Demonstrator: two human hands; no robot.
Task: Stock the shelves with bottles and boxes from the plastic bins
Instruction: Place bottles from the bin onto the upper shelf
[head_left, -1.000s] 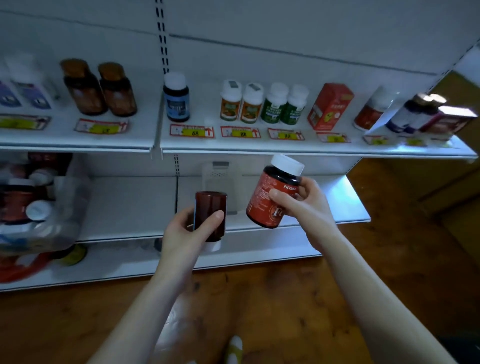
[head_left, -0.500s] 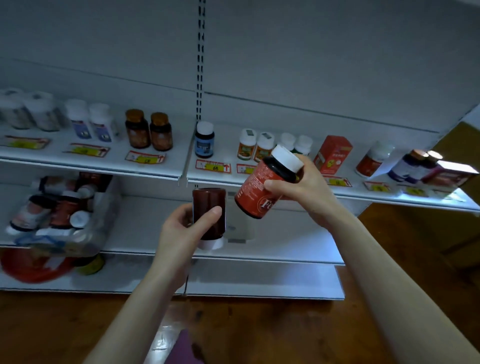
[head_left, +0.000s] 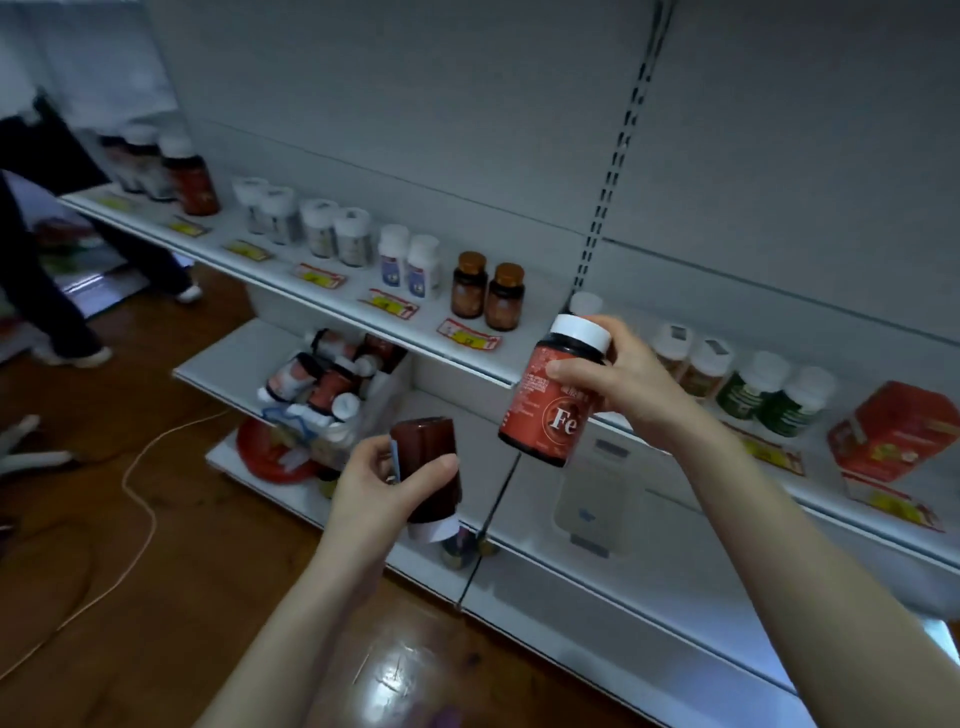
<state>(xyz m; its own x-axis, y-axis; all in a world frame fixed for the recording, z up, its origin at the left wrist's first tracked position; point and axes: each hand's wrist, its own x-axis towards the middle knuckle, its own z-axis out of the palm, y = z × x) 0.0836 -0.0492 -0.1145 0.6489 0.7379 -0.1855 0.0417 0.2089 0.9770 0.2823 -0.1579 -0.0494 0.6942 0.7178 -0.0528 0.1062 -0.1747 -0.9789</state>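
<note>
Two bottles were held before the white metal shelves (head_left: 223, 358). The left hand (head_left: 384, 483) curled round an inverted dark-brown plastic bottle (head_left: 434, 457), white cap down; the right hand (head_left: 628, 384) gripped a tilted, white-capped dark bottle (head_left: 553, 405) with red "Fe" label.

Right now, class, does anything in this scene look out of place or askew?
Yes. The left hand holds a dark bottle upside down, white cap pointing floorwards. A white cord also trails loose across the wooden floor.
</note>
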